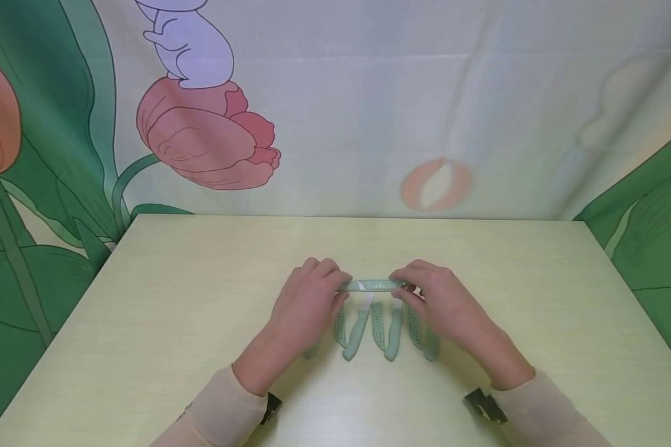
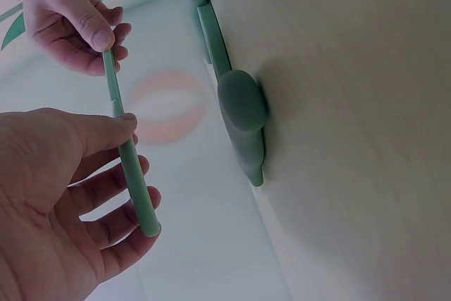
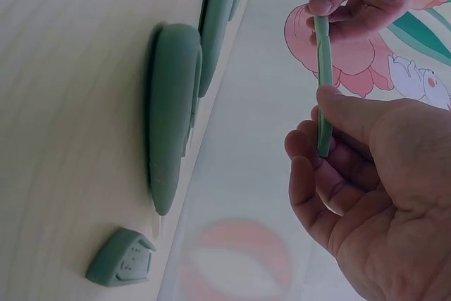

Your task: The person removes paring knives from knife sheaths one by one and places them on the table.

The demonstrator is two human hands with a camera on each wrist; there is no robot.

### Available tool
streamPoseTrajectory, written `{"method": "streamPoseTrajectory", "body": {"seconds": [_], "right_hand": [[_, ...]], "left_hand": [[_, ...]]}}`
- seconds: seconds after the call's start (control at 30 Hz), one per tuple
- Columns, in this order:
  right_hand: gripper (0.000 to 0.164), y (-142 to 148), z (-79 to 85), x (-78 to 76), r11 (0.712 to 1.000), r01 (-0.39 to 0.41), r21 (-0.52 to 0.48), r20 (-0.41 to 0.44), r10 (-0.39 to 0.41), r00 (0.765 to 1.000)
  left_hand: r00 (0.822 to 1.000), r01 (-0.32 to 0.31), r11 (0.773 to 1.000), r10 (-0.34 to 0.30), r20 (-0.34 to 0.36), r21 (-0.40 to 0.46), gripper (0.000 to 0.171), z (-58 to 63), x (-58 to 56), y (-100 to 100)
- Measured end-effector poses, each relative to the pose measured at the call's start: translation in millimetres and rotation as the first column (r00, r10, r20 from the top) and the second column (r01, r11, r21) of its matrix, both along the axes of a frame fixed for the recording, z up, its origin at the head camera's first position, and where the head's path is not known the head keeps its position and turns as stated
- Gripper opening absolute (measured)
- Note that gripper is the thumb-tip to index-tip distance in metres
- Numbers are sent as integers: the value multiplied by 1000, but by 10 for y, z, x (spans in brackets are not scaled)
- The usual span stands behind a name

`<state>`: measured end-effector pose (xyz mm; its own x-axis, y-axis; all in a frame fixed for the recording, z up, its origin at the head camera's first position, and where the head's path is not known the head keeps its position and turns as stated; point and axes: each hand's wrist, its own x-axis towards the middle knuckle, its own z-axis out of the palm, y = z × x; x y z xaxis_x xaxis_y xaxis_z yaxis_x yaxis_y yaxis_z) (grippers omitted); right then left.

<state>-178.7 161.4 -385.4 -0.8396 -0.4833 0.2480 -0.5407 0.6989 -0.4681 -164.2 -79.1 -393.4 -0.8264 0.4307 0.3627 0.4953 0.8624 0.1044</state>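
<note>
Both hands hold a slim green knife [image 1: 374,285] level above the table, one at each end. My left hand [image 1: 307,301] pinches its rounded handle [image 2: 139,188] between thumb and fingers. At the other end, my right hand [image 1: 444,298] pinches the narrower green sheath [image 3: 325,68]. A short pale patch shows between the two parts in the head view. Below lie several green-handled knives, one with a handle [image 1: 356,335] and a white blade [image 1: 366,300]. Patterned green sheaths [image 1: 378,326] lie beside them; the hands partly cover this row.
The pale wooden table [image 1: 201,347] ends at a printed curtain [image 1: 335,136] behind. A green piece with small holes [image 3: 123,259] lies near a knife handle [image 3: 173,118] in the right wrist view. Dark clips [image 1: 485,405] sit at both sleeve cuffs.
</note>
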Motion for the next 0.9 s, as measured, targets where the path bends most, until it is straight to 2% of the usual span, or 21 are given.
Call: {"method": "streamPoseTrajectory", "body": {"seconds": [0.47,0.73,0.9], "right_hand": [[24,6,-19,-19,1000,-1,20,45,0,999],[39,4,4,-13,998,-12,69,55,8,998],[45,-19,33,7,991,-20,132,5,20,1000]], "left_hand": [[1000,7,1000,-7,8,-14,22,-10,-1,23],[1000,2,999,-1,25,-45,22,7,15,45],[1000,6,999,-5,31,-47,22,11,34,79]]}}
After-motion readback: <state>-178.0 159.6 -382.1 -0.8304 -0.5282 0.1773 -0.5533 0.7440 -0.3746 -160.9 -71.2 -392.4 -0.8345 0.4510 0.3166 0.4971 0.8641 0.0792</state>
